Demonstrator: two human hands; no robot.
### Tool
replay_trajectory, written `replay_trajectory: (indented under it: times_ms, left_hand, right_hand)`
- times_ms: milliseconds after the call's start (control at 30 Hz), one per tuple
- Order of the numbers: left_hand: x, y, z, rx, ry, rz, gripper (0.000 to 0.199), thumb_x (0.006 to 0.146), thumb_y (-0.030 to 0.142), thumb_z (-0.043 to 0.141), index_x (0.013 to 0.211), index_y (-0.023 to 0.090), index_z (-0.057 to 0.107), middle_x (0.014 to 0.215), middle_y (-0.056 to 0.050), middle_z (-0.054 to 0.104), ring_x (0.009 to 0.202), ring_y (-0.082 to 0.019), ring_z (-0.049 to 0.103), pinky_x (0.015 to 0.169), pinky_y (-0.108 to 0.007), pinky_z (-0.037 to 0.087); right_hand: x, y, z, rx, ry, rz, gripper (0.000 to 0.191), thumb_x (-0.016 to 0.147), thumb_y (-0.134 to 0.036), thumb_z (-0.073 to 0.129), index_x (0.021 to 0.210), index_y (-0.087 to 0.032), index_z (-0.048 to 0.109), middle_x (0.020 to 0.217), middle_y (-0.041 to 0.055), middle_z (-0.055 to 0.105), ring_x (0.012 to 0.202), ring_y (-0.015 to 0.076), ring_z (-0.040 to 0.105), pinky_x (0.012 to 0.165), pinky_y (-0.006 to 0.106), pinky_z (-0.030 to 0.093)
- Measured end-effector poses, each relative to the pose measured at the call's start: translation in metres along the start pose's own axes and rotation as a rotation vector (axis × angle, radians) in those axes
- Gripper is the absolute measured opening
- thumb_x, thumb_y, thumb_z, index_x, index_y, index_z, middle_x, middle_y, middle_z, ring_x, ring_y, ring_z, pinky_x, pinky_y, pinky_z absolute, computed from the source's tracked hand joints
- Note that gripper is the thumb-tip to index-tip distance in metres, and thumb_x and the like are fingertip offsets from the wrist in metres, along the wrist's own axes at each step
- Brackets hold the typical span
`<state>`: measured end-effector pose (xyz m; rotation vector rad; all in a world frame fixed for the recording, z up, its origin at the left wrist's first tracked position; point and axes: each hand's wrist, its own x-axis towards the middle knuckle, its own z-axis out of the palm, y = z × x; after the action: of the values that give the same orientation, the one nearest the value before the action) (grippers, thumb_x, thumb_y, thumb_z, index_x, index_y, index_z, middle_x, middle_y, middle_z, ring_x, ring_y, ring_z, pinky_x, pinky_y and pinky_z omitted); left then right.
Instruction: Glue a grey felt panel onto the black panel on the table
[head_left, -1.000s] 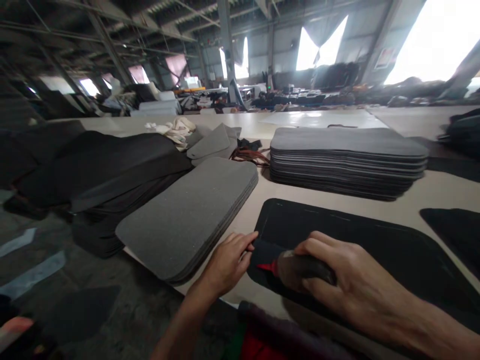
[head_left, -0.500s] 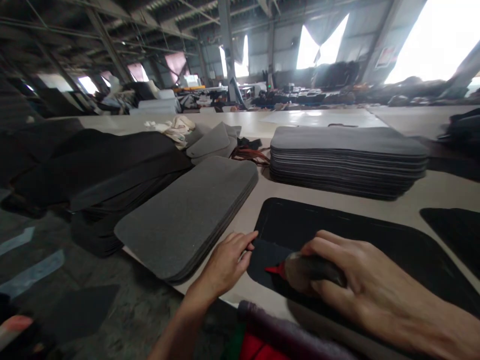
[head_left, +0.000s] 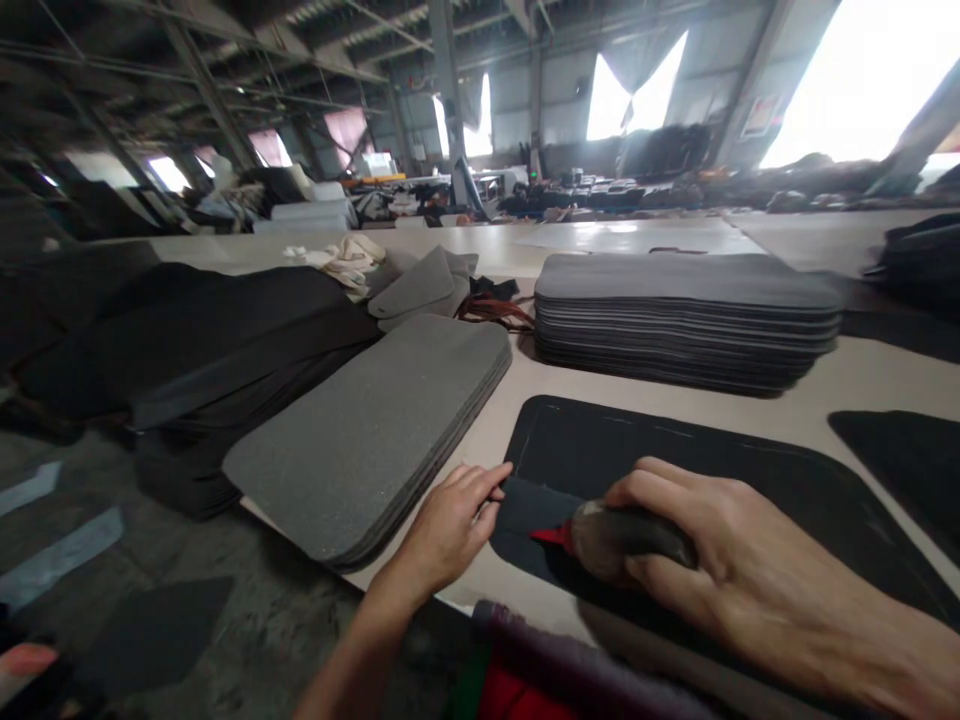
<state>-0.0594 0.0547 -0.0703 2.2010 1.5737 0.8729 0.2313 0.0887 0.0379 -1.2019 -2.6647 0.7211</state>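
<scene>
A black mat (head_left: pixel 645 430) with rounded corners and faint pale lines along its border lies flat on the table. Over its near left part is a smaller dark patch (head_left: pixel 529 505). My left hand (head_left: pixel 454 520) is closed, thumb and fingertips pinched at the patch's left edge; how much of the mat they also grip is hidden. My right hand (head_left: pixel 712 560) wraps around a dark, rounded bottle (head_left: pixel 622 540) with a red pointed nozzle. The bottle lies tilted, its nozzle pointing left just over or on the patch; contact cannot be made out.
A low stack of grey mats (head_left: pixel 375 430) reaches the table's front edge at left. Behind the black mat stands a taller stack (head_left: pixel 682 320). Dark sheets (head_left: pixel 247 330) pile up further left. Another black mat (head_left: pixel 907 470) lies at right. Brown straps (head_left: pixel 495 310) lie between the stacks.
The view has shifted slightly. Both hands keep nearly the same place and grip, and the bottle's nozzle stays over the dark patch.
</scene>
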Motion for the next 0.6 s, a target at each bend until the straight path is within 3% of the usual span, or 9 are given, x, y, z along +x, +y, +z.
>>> replay_trajectory:
  times_ms: [300, 600]
  left_hand:
    - [-0.002, -0.004, 0.002, 0.014, 0.009, 0.012, 0.049, 0.094, 0.008, 0.052, 0.140, 0.023, 0.053, 0.106, -0.005, 0.066, 0.102, -0.020, 0.058, 0.093, -0.037, 0.048]
    - [0.000, 0.000, -0.001, 0.013, 0.013, 0.013, 0.045, 0.095, 0.010, 0.050, 0.138, 0.021, 0.054, 0.105, -0.005, 0.066, 0.101, -0.020, 0.059, 0.092, -0.036, 0.048]
  right_hand:
    - [0.008, -0.010, 0.004, -0.007, 0.007, -0.021, 0.026, 0.080, -0.020, 0.052, 0.101, -0.023, 0.065, 0.096, 0.0006, 0.057, 0.079, 0.0121, 0.051, 0.070, 0.027, 0.031]
    - [-0.019, 0.000, -0.018, -0.019, -0.031, 0.059, 0.018, 0.081, -0.020, 0.055, 0.096, -0.023, 0.065, 0.098, 0.0003, 0.059, 0.078, 0.0110, 0.055, 0.066, 0.023, 0.038]
